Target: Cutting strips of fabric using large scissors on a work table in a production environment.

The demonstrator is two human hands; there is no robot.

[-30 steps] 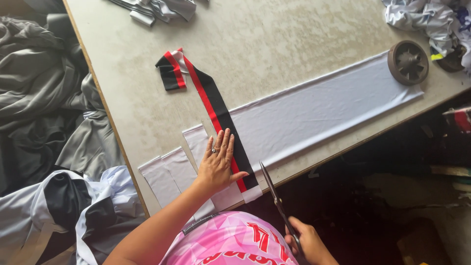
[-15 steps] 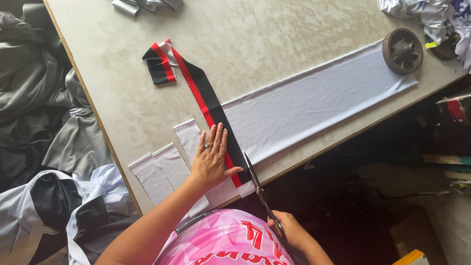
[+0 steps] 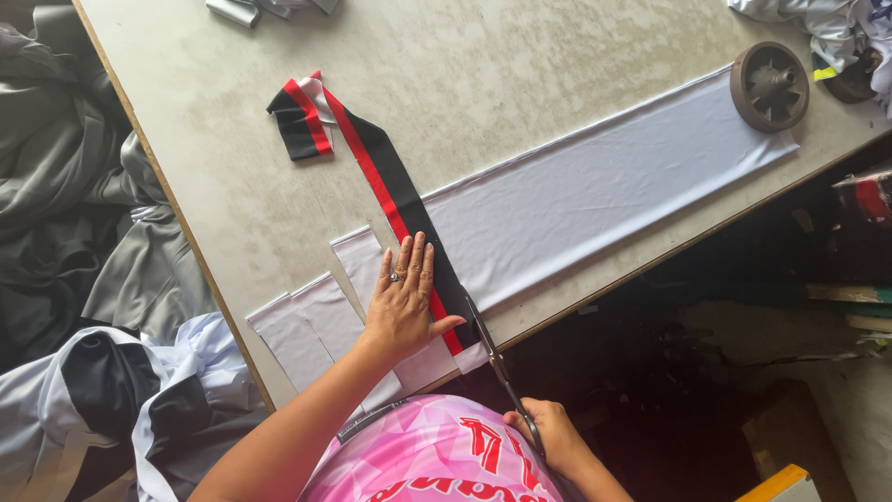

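Scissors (image 3: pixel 497 367) have crept forward since the earlier frames: the blade tips now sit right at the near edge of the white fabric strip (image 3: pixel 595 191), just beside the left thumb, where a moment ago they hung lower, off the bench (image 3: pixel 483 84) edge. Left hand (image 3: pixel 406 302) has barely shifted, still pressing down in the same spot.

For a clean cut here, the thing to watch is that the blades run straight along the edge of the black and red band (image 3: pixel 395 191), which lies across the white strip like a guide. Flat, firm pressure from the left hand keeps both layers from creeping as the blades close.

Left fingers (image 3: pixel 413 260) are spread slightly apart and laid flat, palm down, holding nothing; they rest on the white cloth with the thumb stretched out onto the band. Just left of those fingers lie the already cut white pieces (image 3: pixel 307 325), side by side near the bench edge.

Right hand (image 3: pixel 548 437) is curled around the scissor handles, fingers clamped in the loops as far as can be judged, since the pink shirt (image 3: pixel 437 460) and the frame edge hide part of the grip. Blades look only narrowly parted.

Well beyond the fingers, a round dark weight (image 3: pixel 769 85) sits on the strip's far end.
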